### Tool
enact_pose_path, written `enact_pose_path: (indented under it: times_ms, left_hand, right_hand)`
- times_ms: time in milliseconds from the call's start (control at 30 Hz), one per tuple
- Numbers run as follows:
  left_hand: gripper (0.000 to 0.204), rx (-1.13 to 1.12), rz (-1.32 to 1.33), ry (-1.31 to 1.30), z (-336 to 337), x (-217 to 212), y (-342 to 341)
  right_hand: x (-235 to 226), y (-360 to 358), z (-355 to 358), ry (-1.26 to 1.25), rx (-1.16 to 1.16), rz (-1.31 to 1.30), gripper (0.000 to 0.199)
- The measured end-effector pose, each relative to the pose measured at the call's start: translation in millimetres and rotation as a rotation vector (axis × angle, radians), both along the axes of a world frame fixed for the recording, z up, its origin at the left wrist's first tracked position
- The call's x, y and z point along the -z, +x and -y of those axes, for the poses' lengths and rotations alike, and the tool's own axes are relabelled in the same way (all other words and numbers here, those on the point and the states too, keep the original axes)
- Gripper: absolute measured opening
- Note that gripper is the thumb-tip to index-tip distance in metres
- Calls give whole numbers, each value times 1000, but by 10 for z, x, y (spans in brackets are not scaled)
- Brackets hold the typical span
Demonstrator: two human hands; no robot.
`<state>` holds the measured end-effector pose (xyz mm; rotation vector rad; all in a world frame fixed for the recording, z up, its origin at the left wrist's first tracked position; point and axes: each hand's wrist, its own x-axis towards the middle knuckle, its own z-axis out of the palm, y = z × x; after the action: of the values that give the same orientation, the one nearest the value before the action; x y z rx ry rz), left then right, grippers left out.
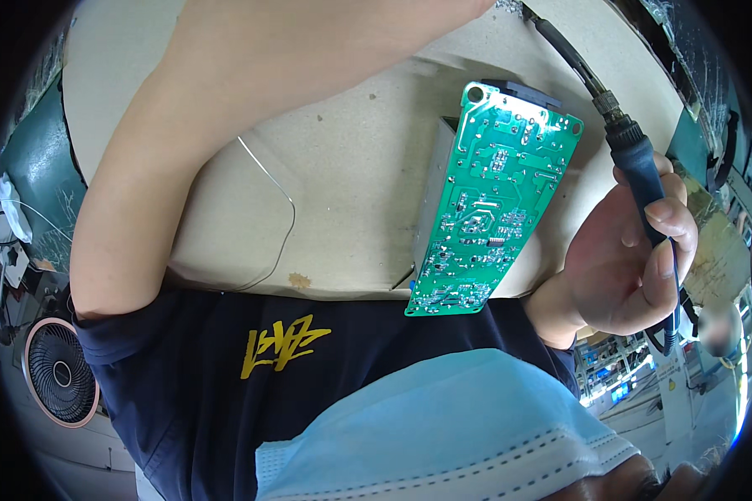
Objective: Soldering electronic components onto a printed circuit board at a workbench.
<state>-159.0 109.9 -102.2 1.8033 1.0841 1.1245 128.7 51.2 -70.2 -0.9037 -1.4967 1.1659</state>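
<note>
We record the right hand [622, 267] at 3 o'clock closed around the blue soldering iron [639, 171], the green circuit board [489, 200] just beside it at 1 o'clock, solder side up, and the left hand out of view; we advise bracing the wrist before touching any joint.

- We see a green circuit board [493, 204] flecked with silver solder points.
- Our soldering iron [639, 171] has a dark blue handle.
- The bench [359, 184] is plain tan.
- Our shirt [309, 367] is navy with yellow marks.
- Our mask [443, 434] is light blue.

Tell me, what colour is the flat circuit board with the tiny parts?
Green, with silvery solder dots; the flat circuit board shows in the head view.
</note>
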Motion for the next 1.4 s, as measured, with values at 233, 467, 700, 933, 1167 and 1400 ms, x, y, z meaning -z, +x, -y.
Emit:
enact_pose_path:
  times_ms: [233, 467, 700, 933, 1167, 1400]
  left_hand:
    - [7, -29, -151, 21, 37, -99, 24]
    - [7, 25, -2, -4, -27, -68, 11]
    - [6, -43, -238, 81, 53, -136, 64]
    - [8, 12, -39, 39, -35, -163, 39]
    - [11, -73, 125, 35, 68, -322, 69]
    - [11, 85, -73, 264, 414, -419, -54]
  right_hand:
    - [-1, -2, 2, 11, 3, -4, 37]
    - [-21, 4, 7, 0, 16, -1, 37]
    - [-34, 38, -11, 6, -10, 9, 38]
    - [-43, 68, 4, 54, -33, -47, 40]
    - [-309, 260, 122, 56, -252, -87, 48]
    - [-108, 201, 678, 314, 91, -114, 35]
